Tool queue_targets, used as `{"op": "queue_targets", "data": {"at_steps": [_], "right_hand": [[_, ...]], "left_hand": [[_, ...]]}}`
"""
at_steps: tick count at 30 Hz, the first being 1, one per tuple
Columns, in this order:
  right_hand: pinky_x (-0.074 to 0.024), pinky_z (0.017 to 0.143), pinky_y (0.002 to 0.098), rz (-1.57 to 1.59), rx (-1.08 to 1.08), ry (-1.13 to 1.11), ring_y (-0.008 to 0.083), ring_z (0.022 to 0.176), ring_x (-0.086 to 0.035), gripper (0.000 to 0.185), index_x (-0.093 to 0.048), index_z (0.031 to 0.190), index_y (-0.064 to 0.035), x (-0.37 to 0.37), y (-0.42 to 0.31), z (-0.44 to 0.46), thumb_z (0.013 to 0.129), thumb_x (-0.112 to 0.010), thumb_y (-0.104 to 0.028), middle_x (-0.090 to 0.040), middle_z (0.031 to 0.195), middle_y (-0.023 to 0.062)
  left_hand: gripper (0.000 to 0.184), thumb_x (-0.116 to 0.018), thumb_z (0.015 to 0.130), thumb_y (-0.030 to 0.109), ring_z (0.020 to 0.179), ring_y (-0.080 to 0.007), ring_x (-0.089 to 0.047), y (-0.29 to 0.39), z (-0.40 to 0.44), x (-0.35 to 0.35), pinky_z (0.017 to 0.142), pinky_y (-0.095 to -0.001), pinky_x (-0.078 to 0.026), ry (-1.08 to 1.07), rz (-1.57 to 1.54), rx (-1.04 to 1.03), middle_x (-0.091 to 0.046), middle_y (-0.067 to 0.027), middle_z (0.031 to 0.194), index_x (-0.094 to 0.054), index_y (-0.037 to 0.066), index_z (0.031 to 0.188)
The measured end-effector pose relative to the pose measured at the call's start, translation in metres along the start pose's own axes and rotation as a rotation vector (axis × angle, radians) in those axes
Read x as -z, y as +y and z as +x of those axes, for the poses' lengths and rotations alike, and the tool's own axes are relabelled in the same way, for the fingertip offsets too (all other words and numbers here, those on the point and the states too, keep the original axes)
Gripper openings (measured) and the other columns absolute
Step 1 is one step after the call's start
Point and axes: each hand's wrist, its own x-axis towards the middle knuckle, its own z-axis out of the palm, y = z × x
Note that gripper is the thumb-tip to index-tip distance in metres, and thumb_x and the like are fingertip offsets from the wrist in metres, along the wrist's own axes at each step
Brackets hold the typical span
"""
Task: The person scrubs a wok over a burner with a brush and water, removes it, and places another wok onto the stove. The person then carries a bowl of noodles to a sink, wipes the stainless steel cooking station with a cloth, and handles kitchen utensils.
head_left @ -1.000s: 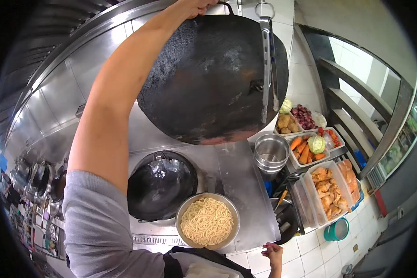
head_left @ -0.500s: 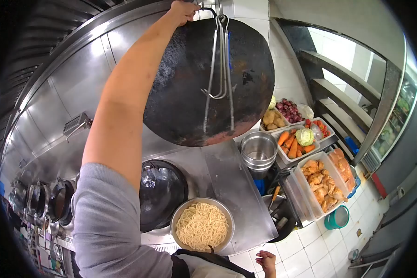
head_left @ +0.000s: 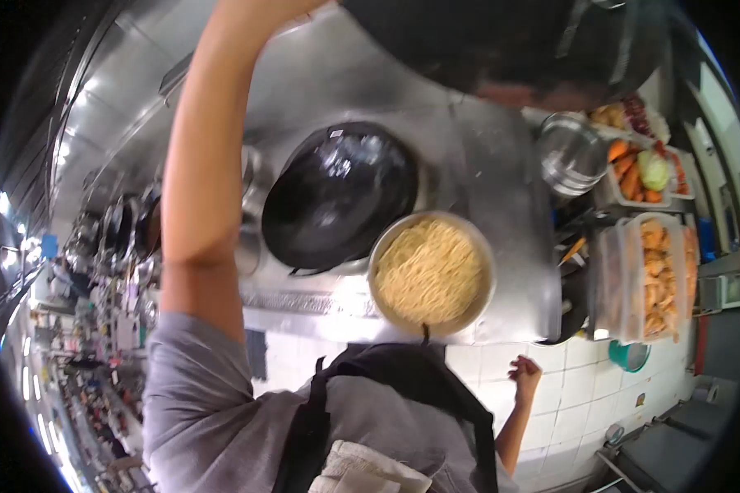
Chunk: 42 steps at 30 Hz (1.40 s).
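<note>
Steel counter [head_left: 510, 214] above white floor tiles [head_left: 567, 382], right hand [head_left: 525, 375] loosely curled, grip empty (left hand [head_left: 281, 8] cropped, grip unclear).

The large wok [head_left: 510, 49] now shows only partly.

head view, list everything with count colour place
big wok: 1, black, top right
smaller woks: at least 2, black, centre
noodles: 1 heap, yellow, centre
bowl: 1, silver, under noodles
counter: 1, silver, centre
pots: count unclear, silver, right
carrots: several, orange, right
cabbage: 1, green, beside carrots
meat: several, orange, right
bucket: 1, teal, lower right
pans: several, dark, far left
apron: 1, black, bottom
left hand: 1, top edge
right hand: 1, lower right
</note>
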Motion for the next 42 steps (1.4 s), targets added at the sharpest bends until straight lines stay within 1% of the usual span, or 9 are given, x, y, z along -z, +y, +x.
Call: {"op": "queue_targets", "data": {"at_steps": [4,11,24,32,36,38,40,41,42], "right_hand": [[-0.0458,0.044,0.0226,-0.176,-0.02,-0.036,0.0126,0.051,-0.059,0.02,-0.063,0.106,0.0035,-0.02,0.02,-0.025,0.092,-0.057,-0.008,-0.068,0.077,0.0121],[-0.0507,0.045,0.0277,-0.556,0.012,-0.118,0.0162,0.051,-0.064,0.019,-0.068,0.093,0.006,-0.072,0.042,-0.077,0.089,-0.056,-0.008,-0.068,0.071,0.0131],[-0.051,0.049,0.0285,-0.726,0.197,-0.161,0.0157,0.053,-0.063,0.016,-0.068,0.089,0.0027,-0.075,-0.001,-0.065,0.084,-0.054,-0.004,-0.066,0.07,0.009],[-0.0478,0.045,0.0252,-0.264,0.353,0.128,0.0131,0.055,-0.06,0.022,-0.065,0.101,0.0058,0.026,-0.115,0.063,0.081,-0.055,0.005,-0.066,0.074,0.0083],[-0.05,0.049,0.0253,0.056,0.188,0.019,0.013,0.058,-0.061,0.021,-0.064,0.109,-0.0029,0.034,-0.146,0.192,0.09,-0.061,-0.01,-0.068,0.087,0.009],[-0.0508,0.049,0.026,-0.039,0.101,0.107,0.0148,0.057,-0.061,0.029,-0.062,0.115,-0.0064,0.031,-0.134,0.274,0.086,-0.063,-0.013,-0.067,0.086,0.0078],[-0.0422,0.04,0.0263,-0.101,0.088,0.197,0.0122,0.05,-0.05,0.035,-0.06,0.119,-0.0105,0.022,-0.139,0.327,0.084,-0.058,-0.009,-0.061,0.079,0.0035],[-0.0369,0.035,0.0262,-0.064,0.241,0.194,0.0117,0.048,-0.047,0.042,-0.057,0.122,-0.0109,0.024,-0.129,0.362,0.081,-0.053,-0.005,-0.059,0.08,0.0028],[-0.0365,0.035,0.0252,-0.144,0.325,0.228,0.0113,0.052,-0.049,0.043,-0.055,0.122,-0.0101,0.024,-0.131,0.381,0.08,-0.051,-0.004,-0.058,0.085,0.0029]], "left_hand": [[0.01,-0.072,0.076,0.002,0.07,-0.0134,-0.06,-0.04,-0.206,-0.023,0.068,-0.0282,-0.048,-0.302,-0.052,0.347,-0.068,-0.0078,0.079,-0.069,-0.001,0.085],[0.012,-0.071,0.078,0.007,0.061,-0.0271,-0.062,-0.072,-0.433,-0.033,0.054,-0.0351,-0.046,-0.479,-0.201,0.725,-0.064,-0.0146,0.079,-0.068,-0.002,0.085],[0.013,-0.062,0.086,0.019,0.079,-0.0245,-0.061,-0.075,-0.489,-0.087,0.075,-0.0417,-0.036,-0.51,0.238,0.429,-0.068,-0.0079,0.082,-0.069,0.008,0.088],[0.019,-0.062,0.084,0.007,0.082,-0.0266,-0.061,-0.018,-0.495,-0.096,0.078,-0.0414,-0.039,-0.176,0.391,0.422,-0.065,-0.0141,0.088,-0.067,0.004,0.102],[0.025,-0.067,0.083,0.013,0.077,-0.0347,-0.063,0.037,-0.571,-0.092,0.072,-0.0438,-0.049,-0.749,-0.207,1.045,-0.067,-0.0173,0.095,-0.067,0.003,0.105],[0.034,-0.071,0.082,0.021,0.089,-0.036,-0.065,0.044,-0.65,-0.084,0.083,-0.043,-0.05,-1.236,-0.295,0.962,-0.067,-0.0191,0.107,-0.066,0.004,0.111],[0.041,-0.072,0.082,0.027,0.101,-0.0377,-0.063,0.062,-0.697,-0.072,0.089,-0.0434,-0.049,-1.64,-0.21,1.224,-0.065,-0.0195,0.115,-0.064,0.006,0.117],[0.044,-0.07,0.084,0.03,0.092,-0.0325,-0.068,0.067,-0.727,-0.058,0.081,-0.0411,-0.053,-1.648,-0.194,1.123,-0.068,-0.0188,0.108,-0.062,0.007,0.12],[0.044,-0.069,0.085,0.03,0.077,-0.0241,-0.07,0.08,-0.724,-0.047,0.069,-0.0371,-0.055,-1.554,-0.213,1.449,-0.07,-0.0175,0.098,-0.062,0.005,0.121]]}}
